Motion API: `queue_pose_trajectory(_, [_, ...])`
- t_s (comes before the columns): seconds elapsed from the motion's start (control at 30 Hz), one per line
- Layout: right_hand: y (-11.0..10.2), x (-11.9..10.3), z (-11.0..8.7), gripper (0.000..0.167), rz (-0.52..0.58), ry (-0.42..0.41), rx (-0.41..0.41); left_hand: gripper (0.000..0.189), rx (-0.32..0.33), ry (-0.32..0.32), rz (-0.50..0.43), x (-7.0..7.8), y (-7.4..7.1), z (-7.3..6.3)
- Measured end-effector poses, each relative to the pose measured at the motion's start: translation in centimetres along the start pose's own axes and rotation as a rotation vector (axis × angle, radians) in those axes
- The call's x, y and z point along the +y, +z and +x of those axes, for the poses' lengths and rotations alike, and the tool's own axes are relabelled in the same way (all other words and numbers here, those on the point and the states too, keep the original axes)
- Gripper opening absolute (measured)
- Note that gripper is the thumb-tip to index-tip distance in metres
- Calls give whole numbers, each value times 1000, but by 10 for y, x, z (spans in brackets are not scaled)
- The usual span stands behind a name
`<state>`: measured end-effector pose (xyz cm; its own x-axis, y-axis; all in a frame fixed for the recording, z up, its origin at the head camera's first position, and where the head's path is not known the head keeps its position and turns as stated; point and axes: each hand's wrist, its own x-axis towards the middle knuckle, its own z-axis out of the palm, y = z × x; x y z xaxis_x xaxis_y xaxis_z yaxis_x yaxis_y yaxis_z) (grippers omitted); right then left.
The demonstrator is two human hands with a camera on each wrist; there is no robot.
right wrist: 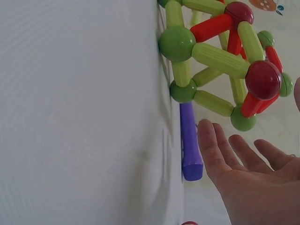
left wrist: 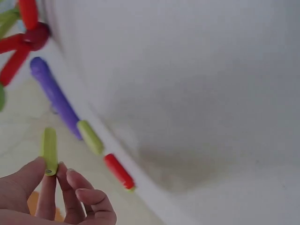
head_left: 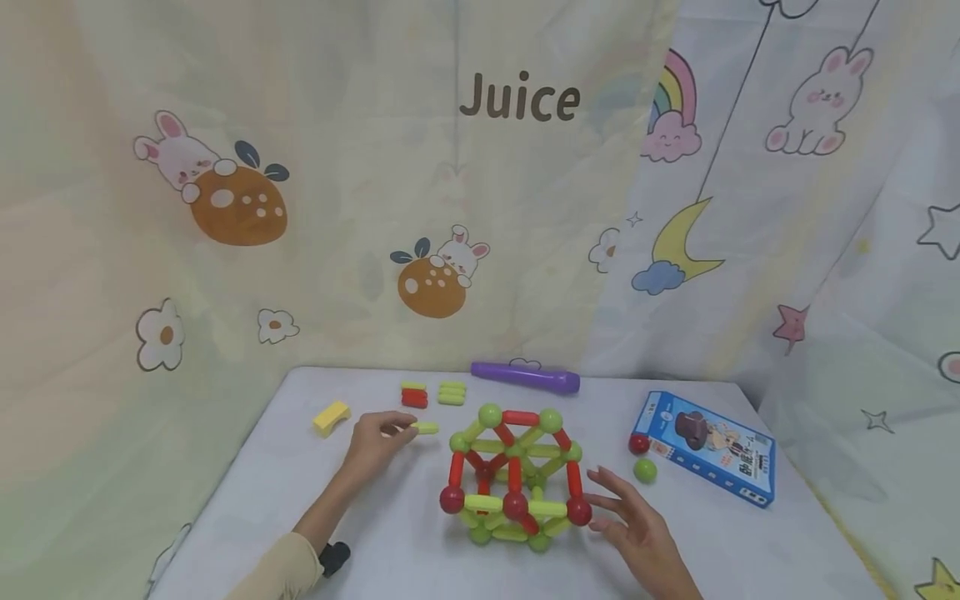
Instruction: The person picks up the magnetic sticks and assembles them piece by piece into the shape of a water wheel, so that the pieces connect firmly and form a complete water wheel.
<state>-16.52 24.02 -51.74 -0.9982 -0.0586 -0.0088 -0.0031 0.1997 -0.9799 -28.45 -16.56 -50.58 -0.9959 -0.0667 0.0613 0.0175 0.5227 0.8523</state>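
Observation:
A framework of red and green rods and balls [head_left: 514,506] stands on the white table. To its left, my left hand [head_left: 378,447] pinches a light green rod [head_left: 425,428] between thumb and fingertips; the left wrist view shows this green rod [left wrist: 49,150] too, with a small round spot at its end. Beside the framework's right side is my right hand [head_left: 633,529], fingers spread and fairly straight, holding nothing. In the right wrist view the right hand [right wrist: 253,173] lies near a green ball [right wrist: 243,118] of the framework.
Behind lie red rods [head_left: 415,397], green rods [head_left: 452,393] and a purple stick [head_left: 525,377]. A yellow block [head_left: 331,418] is at left, a black object [head_left: 334,558] by the left sleeve. At right are a blue box [head_left: 708,446], a red ball [head_left: 639,443] and a green ball [head_left: 645,471].

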Motion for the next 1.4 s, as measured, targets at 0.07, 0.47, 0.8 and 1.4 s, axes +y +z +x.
queue_pose_trajectory(0.07, [0, 1, 0, 65, 0, -5, 3, 22, 1, 20, -29, 9, -4, -12])
queue_pose_trajectory(0.47, [-2, 1, 0, 62, -10, -20, 16, 20, -59, 161, -157, 60, -7, -66])
queue_pose_trajectory(0.8, [0, -1, -1, 64, -26, -25, 20, 19, -151, 238, -177, 76, 9, -80])
queue_pose_trajectory(1.4, [2, -3, -9, 62, -27, -40, 37, 20, -282, 318, -224, 99, 27, -94])
